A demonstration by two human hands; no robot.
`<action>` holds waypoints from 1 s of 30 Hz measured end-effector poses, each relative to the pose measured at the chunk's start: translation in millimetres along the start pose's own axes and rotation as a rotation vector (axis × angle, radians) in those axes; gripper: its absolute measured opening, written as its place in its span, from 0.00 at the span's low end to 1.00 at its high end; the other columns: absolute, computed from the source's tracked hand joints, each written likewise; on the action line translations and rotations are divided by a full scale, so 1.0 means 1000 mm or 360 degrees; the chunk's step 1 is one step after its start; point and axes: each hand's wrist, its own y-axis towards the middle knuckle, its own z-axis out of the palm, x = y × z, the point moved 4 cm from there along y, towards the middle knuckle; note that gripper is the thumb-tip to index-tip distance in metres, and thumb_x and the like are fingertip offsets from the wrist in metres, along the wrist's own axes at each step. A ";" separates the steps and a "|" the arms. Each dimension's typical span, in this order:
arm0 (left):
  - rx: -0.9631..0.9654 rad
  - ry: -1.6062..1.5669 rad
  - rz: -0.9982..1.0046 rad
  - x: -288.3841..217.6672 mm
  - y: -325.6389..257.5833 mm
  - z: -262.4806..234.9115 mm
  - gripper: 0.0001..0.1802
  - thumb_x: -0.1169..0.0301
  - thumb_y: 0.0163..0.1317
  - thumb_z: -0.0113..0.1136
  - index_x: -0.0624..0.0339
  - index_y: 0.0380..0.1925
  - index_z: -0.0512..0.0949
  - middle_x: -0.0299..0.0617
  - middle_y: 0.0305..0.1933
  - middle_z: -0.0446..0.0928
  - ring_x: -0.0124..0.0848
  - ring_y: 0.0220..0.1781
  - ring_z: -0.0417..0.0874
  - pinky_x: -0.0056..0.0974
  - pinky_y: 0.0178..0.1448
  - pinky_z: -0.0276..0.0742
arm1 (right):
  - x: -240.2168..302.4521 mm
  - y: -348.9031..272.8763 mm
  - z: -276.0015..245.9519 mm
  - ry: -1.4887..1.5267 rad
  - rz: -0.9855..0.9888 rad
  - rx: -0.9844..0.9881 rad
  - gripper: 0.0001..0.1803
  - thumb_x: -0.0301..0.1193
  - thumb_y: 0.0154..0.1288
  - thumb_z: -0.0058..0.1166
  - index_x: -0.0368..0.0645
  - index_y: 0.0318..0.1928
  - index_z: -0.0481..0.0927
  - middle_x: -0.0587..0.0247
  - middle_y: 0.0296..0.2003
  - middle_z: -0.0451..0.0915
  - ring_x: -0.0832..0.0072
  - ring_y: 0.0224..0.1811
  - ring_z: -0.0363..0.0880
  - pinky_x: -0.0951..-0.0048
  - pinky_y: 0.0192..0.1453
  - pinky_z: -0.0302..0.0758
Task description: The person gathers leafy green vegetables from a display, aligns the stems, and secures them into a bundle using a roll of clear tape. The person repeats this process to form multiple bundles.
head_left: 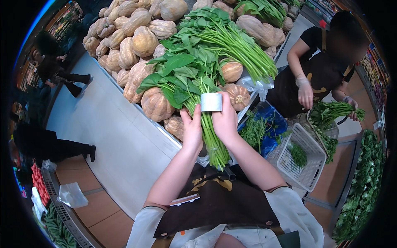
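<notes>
A bunch of long-stemmed leafy greens (211, 138) is held upright in front of me, leaves away from me and cut stem ends toward my apron. My left hand (192, 126) closes round the stems from the left. My right hand (225, 120) is closed at the other side, holding a silvery-white roll, like a roll of tape (211, 102), against the stems. The fingers behind the bunch are hidden. Just beyond, a larger pile of the same kind of greens (244, 47) lies on the heaped pumpkins (157, 104).
At right, a co-worker in gloves (305, 91) holds another bunch of greens (331, 113). Beside me stand a white plastic basket (318, 163) and a blue crate (271, 142) with loose greens. Leafy vegetables (357, 186) line the right; shoppers' legs (70, 144) show at left.
</notes>
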 end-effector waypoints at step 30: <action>0.0176 -0.0312 -0.0217 -0.027 -0.014 0.015 0.21 0.58 0.68 0.45 0.56 0.54 0.57 0.40 0.54 0.67 0.31 0.54 0.71 0.39 0.56 0.69 | 0.010 0.013 -0.011 0.0971 0.0091 0.0147 0.19 0.18 0.58 0.42 0.35 0.52 0.69 0.58 0.42 0.78 0.73 0.45 0.76 0.74 0.50 0.71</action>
